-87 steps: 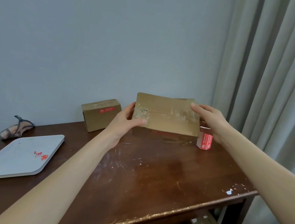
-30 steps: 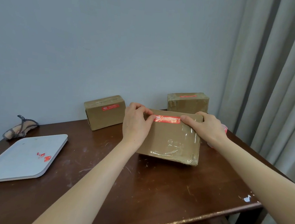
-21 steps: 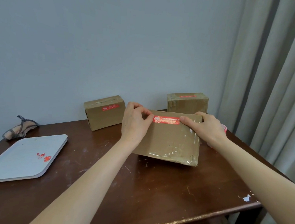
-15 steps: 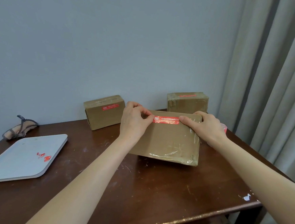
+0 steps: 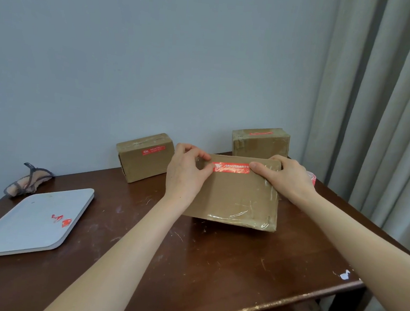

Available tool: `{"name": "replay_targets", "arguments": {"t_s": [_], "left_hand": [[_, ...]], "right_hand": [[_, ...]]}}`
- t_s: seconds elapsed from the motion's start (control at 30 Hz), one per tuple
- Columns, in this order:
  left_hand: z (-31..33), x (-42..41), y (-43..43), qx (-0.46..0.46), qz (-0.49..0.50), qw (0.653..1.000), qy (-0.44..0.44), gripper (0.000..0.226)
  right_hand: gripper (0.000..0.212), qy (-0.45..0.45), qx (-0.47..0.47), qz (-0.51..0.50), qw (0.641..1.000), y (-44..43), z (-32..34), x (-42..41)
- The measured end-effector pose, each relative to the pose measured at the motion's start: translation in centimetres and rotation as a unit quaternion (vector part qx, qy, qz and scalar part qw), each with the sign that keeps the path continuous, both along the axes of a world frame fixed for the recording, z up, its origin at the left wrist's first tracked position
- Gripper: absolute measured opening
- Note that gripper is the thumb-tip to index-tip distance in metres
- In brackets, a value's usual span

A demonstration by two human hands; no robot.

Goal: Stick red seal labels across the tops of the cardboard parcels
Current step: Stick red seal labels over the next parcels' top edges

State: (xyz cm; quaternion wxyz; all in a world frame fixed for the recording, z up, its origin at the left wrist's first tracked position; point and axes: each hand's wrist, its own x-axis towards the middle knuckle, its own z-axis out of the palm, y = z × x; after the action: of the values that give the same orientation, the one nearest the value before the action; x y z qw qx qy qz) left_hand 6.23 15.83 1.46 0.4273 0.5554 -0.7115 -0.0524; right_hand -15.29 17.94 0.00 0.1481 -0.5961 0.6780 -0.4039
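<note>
A flat cardboard parcel [image 5: 237, 197] wrapped in clear tape lies mid-table, its near left edge tipped slightly up. A red seal label [image 5: 231, 167] runs along its top near the far edge. My left hand [image 5: 186, 176] grips the parcel's far left corner, thumb at the label's left end. My right hand [image 5: 285, 179] grips the far right corner, thumb pressing the label's right end. Two other parcels stand by the wall: one at the left [image 5: 142, 162] and one at the back right [image 5: 261, 145], each bearing a red label.
A grey tray [image 5: 21, 234] with red label scraps [image 5: 61, 220] lies at the table's left. A small cloth item [image 5: 27, 183] sits behind it. A red-and-white label roll [image 5: 311, 177] peeks out behind my right hand. Curtains [image 5: 385, 120] hang on the right. The brown table [image 5: 190, 264] is scuffed.
Earlier I held the parcel upright at the back; now it lies mid-table with a red label on top. Over the last second my hands barely moved.
</note>
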Motion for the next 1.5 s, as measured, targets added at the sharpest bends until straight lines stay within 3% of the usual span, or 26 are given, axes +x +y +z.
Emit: {"name": "replay_targets", "arguments": {"t_s": [0.23,0.4,0.57,0.83,1.27,1.5], "left_hand": [[-0.4,-0.7,0.6,-0.012,0.020,1.000,0.010,0.013],[-0.2,-0.9,0.6,-0.002,0.021,1.000,0.017,0.011],[0.1,-1.2,0.4,0.018,0.025,0.999,0.024,0.013],[0.8,-1.1,-0.1,0.049,0.020,0.999,0.008,0.013],[0.6,-0.4,-0.4,0.049,0.001,0.999,-0.021,0.015],[0.4,0.0,0.0,0.028,-0.004,1.000,-0.010,0.010]], "right_hand": [[0.050,0.004,-0.006,0.003,1.000,-0.3,-0.3,-0.2],[0.062,0.010,-0.005,-0.004,1.000,-0.4,-0.4,-0.2],[0.054,0.018,-0.002,-0.007,1.000,-0.3,-0.2,0.0],[0.065,0.012,-0.006,-0.006,1.000,-0.4,-0.5,-0.1],[0.053,0.009,-0.004,-0.003,1.000,-0.2,-0.3,-0.1],[0.059,0.008,-0.005,-0.004,1.000,-0.3,-0.5,-0.1]]}}
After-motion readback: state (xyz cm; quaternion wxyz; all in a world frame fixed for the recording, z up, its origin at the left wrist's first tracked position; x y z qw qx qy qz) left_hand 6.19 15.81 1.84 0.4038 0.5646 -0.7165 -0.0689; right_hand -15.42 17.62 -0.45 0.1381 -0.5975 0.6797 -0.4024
